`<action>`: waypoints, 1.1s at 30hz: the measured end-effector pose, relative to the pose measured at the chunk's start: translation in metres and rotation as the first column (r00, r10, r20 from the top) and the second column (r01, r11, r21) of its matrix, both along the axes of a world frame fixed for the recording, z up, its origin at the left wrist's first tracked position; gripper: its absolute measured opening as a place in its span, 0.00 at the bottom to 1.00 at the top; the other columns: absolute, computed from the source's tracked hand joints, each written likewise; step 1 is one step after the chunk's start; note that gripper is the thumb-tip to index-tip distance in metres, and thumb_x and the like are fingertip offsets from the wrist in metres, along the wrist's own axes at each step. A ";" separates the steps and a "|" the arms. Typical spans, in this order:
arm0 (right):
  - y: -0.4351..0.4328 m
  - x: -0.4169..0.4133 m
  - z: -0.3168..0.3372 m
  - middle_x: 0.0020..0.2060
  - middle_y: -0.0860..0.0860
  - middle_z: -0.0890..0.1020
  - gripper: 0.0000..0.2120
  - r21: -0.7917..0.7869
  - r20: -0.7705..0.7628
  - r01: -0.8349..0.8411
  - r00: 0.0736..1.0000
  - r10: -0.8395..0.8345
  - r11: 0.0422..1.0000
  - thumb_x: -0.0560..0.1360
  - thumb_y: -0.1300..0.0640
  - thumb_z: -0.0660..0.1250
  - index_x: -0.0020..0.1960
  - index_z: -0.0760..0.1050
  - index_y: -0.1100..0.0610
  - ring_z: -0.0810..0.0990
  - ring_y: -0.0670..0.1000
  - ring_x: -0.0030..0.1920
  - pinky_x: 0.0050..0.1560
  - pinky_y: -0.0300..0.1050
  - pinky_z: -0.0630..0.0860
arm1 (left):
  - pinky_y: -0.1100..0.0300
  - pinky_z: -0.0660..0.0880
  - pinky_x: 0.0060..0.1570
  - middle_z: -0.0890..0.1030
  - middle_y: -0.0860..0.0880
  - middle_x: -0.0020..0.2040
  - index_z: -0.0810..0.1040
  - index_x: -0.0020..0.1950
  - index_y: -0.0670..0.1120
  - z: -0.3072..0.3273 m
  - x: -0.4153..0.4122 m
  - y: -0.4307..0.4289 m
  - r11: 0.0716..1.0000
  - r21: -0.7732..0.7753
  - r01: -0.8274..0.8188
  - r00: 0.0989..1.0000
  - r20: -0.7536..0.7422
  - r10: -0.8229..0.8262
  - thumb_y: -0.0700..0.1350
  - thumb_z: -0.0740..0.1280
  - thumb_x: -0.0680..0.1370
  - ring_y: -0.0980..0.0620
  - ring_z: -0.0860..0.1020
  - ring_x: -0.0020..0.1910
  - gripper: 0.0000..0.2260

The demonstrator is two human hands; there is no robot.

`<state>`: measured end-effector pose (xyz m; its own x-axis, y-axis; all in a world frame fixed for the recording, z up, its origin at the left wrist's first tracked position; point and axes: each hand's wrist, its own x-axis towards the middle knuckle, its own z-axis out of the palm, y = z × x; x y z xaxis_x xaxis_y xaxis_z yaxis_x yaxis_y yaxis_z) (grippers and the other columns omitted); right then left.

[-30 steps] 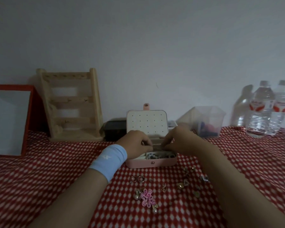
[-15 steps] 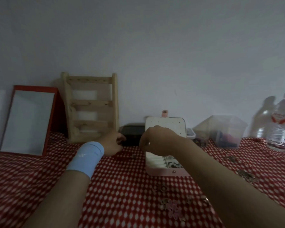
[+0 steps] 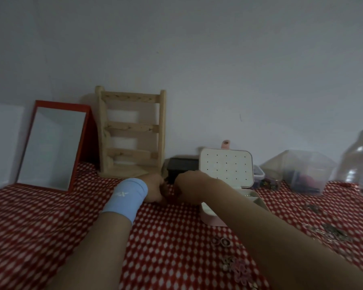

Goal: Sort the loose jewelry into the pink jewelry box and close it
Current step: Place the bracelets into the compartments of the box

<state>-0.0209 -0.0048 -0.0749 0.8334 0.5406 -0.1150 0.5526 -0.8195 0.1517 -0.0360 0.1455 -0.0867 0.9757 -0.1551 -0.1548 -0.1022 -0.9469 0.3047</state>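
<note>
1. The pink jewelry box (image 3: 211, 219) sits right of centre on the red-and-white tablecloth (image 3: 40, 216). It is open, and its lid (image 3: 225, 170) stands upright showing a cream panel dotted with small holes.
2. The right forearm crosses the box's base. Only pale compartments show behind the arm, and what lies in them cannot be made out.
3. The left hand (image 3: 153, 188), with a blue wristband (image 3: 126, 197), and the right hand (image 3: 189, 189) meet at the centre of the frame, just left of the box. Their fingers curl toward each other; whether they pinch anything cannot be told.
4. A black box (image 3: 181, 170) stands closed just behind the hands.
5. Loose jewelry lies on the cloth at lower right: rings (image 3: 221, 241), a pink flower piece (image 3: 241, 271) and a blurred scatter (image 3: 331, 235).
6. At right, a clear tub (image 3: 302, 170) holds dark and red items, and a small container (image 3: 264, 181) beside it holds mixed small bits.
7. A water bottle (image 3: 358, 164) stands at the right edge.
8. A wooden rack (image 3: 132, 132) and a red-framed mirror (image 3: 50, 145) lean against the wall at left.
</note>
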 end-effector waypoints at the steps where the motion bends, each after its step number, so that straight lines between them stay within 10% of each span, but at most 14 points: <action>1: 0.000 0.000 0.000 0.35 0.49 0.75 0.06 0.016 -0.006 -0.002 1.000 0.003 1.000 0.80 0.55 0.67 0.46 0.74 0.57 0.73 0.47 0.33 0.36 0.41 0.69 | 0.56 0.77 0.54 0.81 0.51 0.49 0.84 0.53 0.48 0.000 -0.001 0.000 1.000 0.003 0.004 1.000 0.008 -0.004 0.48 0.74 0.74 0.48 0.79 0.52 0.09; 8: -0.019 -0.007 0.011 0.47 0.50 0.84 0.09 0.305 -0.036 -0.051 0.997 0.065 0.951 0.78 0.54 0.69 0.54 0.84 0.55 0.82 0.50 0.45 0.49 0.44 0.80 | 0.64 0.70 0.41 0.77 0.57 0.40 0.80 0.48 0.52 0.014 -0.010 -0.004 0.997 0.002 0.078 0.996 0.038 -0.078 0.50 0.74 0.73 0.58 0.75 0.40 0.06; 17: -0.142 -0.005 0.053 0.36 0.51 0.87 0.05 0.681 -0.141 0.137 0.988 -0.054 0.720 0.74 0.57 0.75 0.50 0.85 0.52 0.82 0.45 0.34 0.34 0.35 0.75 | 0.58 0.82 0.41 0.85 0.42 0.44 0.77 0.55 0.41 0.051 -0.011 -0.076 0.777 -0.614 0.139 0.989 0.119 -0.083 0.36 0.72 0.75 0.47 0.84 0.40 0.10; 33: -0.199 0.019 0.020 0.35 0.41 0.85 0.06 0.517 -0.187 0.283 0.958 -0.216 0.808 0.66 0.46 0.80 0.41 0.86 0.46 0.83 0.42 0.42 0.48 0.42 0.81 | 0.70 0.73 0.45 0.83 0.58 0.42 0.85 0.48 0.51 0.014 0.023 -0.144 0.944 -0.221 0.246 0.943 0.281 -0.180 0.46 0.76 0.71 0.63 0.79 0.42 0.07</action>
<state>-0.0014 -0.2037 -0.0552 0.9471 0.3199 0.0272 0.3035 -0.8646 -0.4003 -0.0132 0.0017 -0.0725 0.9165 -0.3649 0.1637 -0.3979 -0.7905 0.4656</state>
